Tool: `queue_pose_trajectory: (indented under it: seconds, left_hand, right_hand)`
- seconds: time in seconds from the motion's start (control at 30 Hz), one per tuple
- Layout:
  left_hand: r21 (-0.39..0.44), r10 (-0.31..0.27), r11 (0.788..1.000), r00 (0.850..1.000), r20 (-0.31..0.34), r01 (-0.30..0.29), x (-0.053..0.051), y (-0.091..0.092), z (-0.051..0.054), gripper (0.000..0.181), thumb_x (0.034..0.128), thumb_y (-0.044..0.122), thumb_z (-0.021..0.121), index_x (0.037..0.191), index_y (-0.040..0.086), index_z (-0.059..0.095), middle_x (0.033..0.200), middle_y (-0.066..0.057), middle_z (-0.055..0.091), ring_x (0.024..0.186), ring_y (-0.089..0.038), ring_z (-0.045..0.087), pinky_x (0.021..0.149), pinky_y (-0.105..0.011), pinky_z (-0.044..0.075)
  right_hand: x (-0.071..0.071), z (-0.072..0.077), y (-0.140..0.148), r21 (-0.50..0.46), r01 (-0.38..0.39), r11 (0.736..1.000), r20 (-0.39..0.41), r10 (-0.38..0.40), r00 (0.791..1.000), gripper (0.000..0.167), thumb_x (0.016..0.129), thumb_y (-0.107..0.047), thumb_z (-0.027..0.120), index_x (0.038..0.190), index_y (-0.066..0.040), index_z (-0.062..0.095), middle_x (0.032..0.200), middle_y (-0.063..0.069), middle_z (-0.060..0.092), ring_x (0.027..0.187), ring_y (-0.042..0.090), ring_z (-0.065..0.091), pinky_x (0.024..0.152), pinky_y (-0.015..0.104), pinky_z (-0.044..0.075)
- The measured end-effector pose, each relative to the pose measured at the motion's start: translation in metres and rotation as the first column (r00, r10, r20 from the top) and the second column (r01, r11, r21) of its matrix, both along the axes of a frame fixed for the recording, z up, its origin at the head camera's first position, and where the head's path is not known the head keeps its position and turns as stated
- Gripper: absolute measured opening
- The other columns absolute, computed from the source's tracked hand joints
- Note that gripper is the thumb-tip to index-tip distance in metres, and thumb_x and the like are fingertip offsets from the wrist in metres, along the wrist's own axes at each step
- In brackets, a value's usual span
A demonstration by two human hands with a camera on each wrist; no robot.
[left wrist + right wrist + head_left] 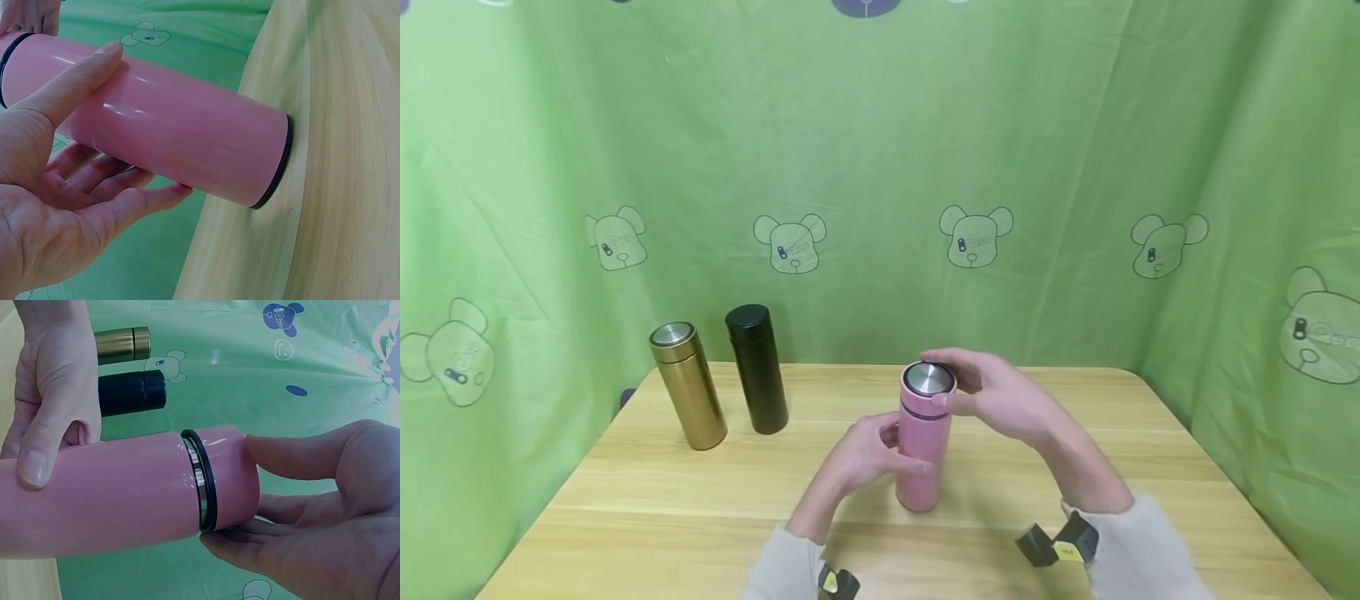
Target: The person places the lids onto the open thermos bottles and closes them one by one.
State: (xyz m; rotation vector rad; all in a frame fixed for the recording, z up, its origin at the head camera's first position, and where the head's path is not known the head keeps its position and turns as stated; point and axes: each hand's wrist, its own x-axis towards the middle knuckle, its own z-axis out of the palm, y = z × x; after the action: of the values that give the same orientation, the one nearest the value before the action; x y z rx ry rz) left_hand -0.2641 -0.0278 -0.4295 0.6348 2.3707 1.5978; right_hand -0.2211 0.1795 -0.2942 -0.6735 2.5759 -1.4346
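A pink thermos bottle [922, 437] is upright near the middle of the table; whether its base touches the wood I cannot tell. My left hand [867, 454] holds its body, the thumb [87, 78] across the front and the other fingers behind. My right hand [1003, 396] grips the pink lid [234, 478], which has a brushed steel disc on top. In the right wrist view a slim band of bare steel and a black ring [203, 481] show between lid and body.
To the left stand a gold thermos [692, 392] with a steel-topped lid and a black thermos [760, 375]. All are on a light wooden table [647, 533]. A green curtain [880, 150] with bear-face prints hangs behind and at both sides.
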Motion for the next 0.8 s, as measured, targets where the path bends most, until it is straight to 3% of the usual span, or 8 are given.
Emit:
queue_pose_trajectory:
  seconds: [0.23,0.8]
  left_hand:
    - [0.000,0.000,1.000,1.000,-0.005,0.000,0.0014,-0.0009,0.0007,0.067,0.0717,0.040,0.091,0.133,0.034,0.064,0.132,0.004,0.069,0.127,-0.021,0.063,0.110,-0.051,0.047]
    - [0.000,-0.008,1.000,1.000,-0.005,0.008,0.0009,-0.0012,-0.0002,0.065,0.0730,0.037,0.091,0.132,0.032,0.065,0.133,0.003,0.069,0.127,-0.021,0.063,0.109,-0.048,0.048]
  right_hand:
    - [0.0020,-0.0010,-0.0017,-0.002,0.067,0.998,-0.014,-0.067,0.998,0.064,0.092,-0.021,0.074,0.146,0.001,0.047,0.142,0.019,0.059,0.136,0.037,0.054,0.110,0.051,0.048]
    - [-0.0002,-0.0048,-0.0038,0.036,0.124,0.992,-0.037,-0.123,0.992,0.075,0.084,-0.029,0.083,0.145,-0.003,0.049,0.144,0.015,0.059,0.139,0.037,0.051,0.114,0.053,0.043]
